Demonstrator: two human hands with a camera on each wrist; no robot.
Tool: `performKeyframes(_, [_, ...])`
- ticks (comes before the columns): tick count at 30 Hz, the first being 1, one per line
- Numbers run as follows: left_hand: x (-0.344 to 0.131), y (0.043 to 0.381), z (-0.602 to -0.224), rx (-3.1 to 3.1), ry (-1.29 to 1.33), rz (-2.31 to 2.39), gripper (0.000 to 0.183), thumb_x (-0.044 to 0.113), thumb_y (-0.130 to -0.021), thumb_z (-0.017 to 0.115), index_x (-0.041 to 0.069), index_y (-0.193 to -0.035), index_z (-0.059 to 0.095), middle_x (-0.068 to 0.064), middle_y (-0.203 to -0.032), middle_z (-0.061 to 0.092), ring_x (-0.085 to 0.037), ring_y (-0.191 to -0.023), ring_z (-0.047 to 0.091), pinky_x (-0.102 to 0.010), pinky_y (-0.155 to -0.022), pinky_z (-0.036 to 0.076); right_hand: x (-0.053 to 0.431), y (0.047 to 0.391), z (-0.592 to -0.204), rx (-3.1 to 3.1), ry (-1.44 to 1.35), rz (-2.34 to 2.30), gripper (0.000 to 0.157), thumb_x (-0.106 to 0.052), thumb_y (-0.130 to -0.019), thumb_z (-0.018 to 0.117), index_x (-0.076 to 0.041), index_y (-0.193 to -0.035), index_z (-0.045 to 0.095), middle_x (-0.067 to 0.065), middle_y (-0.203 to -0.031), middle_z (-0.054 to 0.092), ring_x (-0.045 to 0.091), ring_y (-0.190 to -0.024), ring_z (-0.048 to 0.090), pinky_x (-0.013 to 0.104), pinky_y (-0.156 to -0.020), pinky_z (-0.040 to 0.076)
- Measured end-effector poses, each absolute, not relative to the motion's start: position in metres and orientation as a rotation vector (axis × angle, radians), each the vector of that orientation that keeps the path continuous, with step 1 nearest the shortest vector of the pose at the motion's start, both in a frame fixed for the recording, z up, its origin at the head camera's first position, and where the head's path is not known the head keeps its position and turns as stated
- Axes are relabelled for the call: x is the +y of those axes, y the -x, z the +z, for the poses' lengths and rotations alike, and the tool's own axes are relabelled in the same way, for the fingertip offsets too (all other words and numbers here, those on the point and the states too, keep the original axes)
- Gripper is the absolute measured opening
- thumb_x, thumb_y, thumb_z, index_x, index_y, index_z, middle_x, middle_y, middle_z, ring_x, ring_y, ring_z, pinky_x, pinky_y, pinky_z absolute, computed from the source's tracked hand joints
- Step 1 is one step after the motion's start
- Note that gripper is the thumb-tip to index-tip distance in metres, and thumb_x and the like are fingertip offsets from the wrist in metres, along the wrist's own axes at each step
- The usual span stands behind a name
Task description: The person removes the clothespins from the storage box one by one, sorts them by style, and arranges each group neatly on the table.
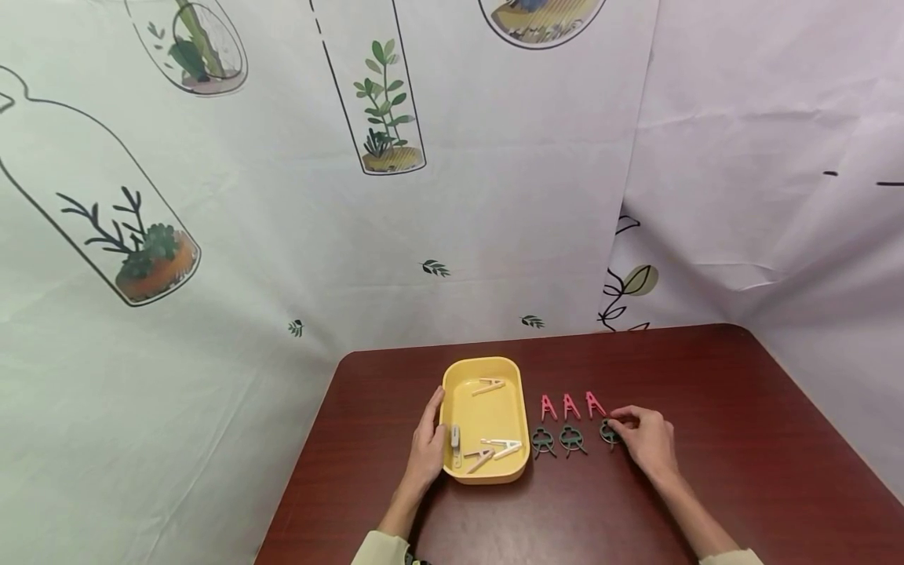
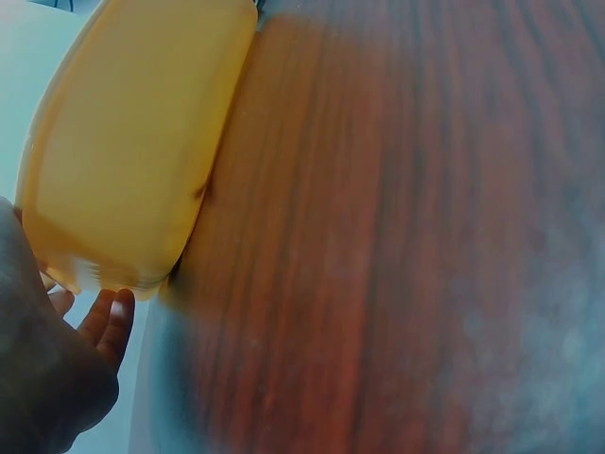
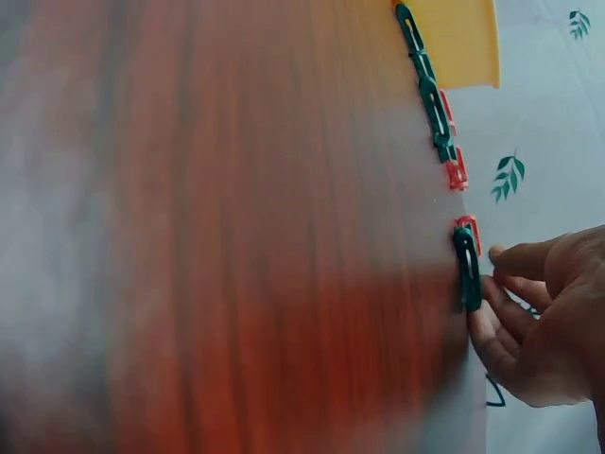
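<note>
My left hand (image 1: 428, 443) holds the left side of a yellow tray (image 1: 523, 408), its fingers against the outer wall. Several pale clips lie inside, among them a light clip (image 1: 489, 385) near the far end and a grey clip (image 1: 455, 446) by the left wall. At the right my right hand (image 1: 648, 441) has its thumb and fingertips at a green clip (image 3: 469, 270), which lies on the table. Two other green clips (image 1: 571, 440) lie left of it. Three pink clips (image 1: 570, 406) form a row just behind the green ones.
The dark red-brown table (image 1: 537, 518) ends at a back edge against a pale cloth (image 1: 480, 235) printed with plants in glass jars. The cloth also hangs along the left and right sides.
</note>
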State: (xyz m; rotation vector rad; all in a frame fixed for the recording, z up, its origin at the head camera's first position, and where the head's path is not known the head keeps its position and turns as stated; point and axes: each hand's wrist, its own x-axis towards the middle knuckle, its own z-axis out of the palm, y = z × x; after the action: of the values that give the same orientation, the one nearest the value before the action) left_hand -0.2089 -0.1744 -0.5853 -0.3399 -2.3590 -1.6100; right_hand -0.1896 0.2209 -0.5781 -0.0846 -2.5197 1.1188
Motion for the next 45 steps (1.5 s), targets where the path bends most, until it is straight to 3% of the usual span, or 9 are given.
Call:
performKeyframes(6, [-0.174,0.209,-0.583,-2.357,0.339,-1.611,0.067,-0.014,-0.099,0.046,0.007,-0.162,0.043,-0.015,-0.169,0.038,-0.026,-0.157,0.032,-0.013,-0.116,0.019,0.224,0.187,-0.579,-2.563,0.061,1.126,0.011,-0.003,-0.085,0.085,-0.002,-0.095,0.081,0.007,-0.082,0.078,0.009,-0.066,0.069,0.026,-0.060,0.051])
performKeyframes(14, [-0.174,0.208,-0.583,-2.352,0.326,-1.622,0.067,-0.014,-0.099,0.047,0.009,-0.162,0.045,-0.012,-0.168,0.039,-0.026,-0.156,0.032,-0.013,-0.116,0.020,0.224,0.188,-0.580,-2.628,0.098,1.184,0.011,-0.007,-0.088,0.084,-0.002,-0.098,0.081,0.009,-0.085,0.079,0.018,-0.073,0.074,0.027,-0.061,0.052])
performKeyframes(25, [-0.175,0.209,-0.583,-2.357,0.352,-1.603,0.066,-0.014,-0.099,0.046,0.005,-0.162,0.043,-0.013,-0.169,0.038,-0.028,-0.157,0.032,-0.012,-0.116,0.019,0.226,0.188,-0.580,-2.628,0.096,1.216,0.011,-0.009,-0.090,0.084,-0.004,-0.099,0.083,0.008,-0.086,0.079,0.015,-0.074,0.074,0.026,-0.063,0.052])
performKeyframes(36, [-0.172,0.207,-0.583,-2.352,0.316,-1.585,0.067,-0.017,-0.098,0.047,0.005,-0.161,0.044,-0.015,-0.167,0.040,-0.030,-0.155,0.035,-0.011,-0.114,0.019,0.236,0.195,-0.568,-2.462,0.143,1.124,0.013,-0.015,-0.097,0.077,-0.005,-0.103,0.083,0.004,-0.077,0.076,0.005,-0.066,0.062,0.046,-0.072,0.051])
performKeyframes(40, [-0.166,0.203,-0.575,-2.331,0.292,-1.603,0.065,-0.020,-0.097,0.044,-0.001,-0.160,0.043,-0.020,-0.166,0.040,-0.035,-0.155,0.034,-0.009,-0.113,0.018,0.239,0.204,-0.561,-2.450,0.166,1.163,0.020,-0.017,-0.101,0.073,-0.003,-0.113,0.081,0.008,-0.080,0.077,0.012,-0.069,0.066,0.050,-0.079,0.049])
performKeyframes(45, [-0.160,0.193,-0.555,-2.309,0.297,-1.659,0.062,-0.021,-0.097,0.044,-0.006,-0.158,0.043,-0.022,-0.165,0.040,-0.040,-0.155,0.033,-0.010,-0.113,0.020,0.238,0.216,-0.551,-2.465,0.172,1.241,0.029,-0.021,-0.105,0.068,-0.002,-0.126,0.077,0.017,-0.104,0.080,0.032,-0.091,0.077,0.053,-0.086,0.052])
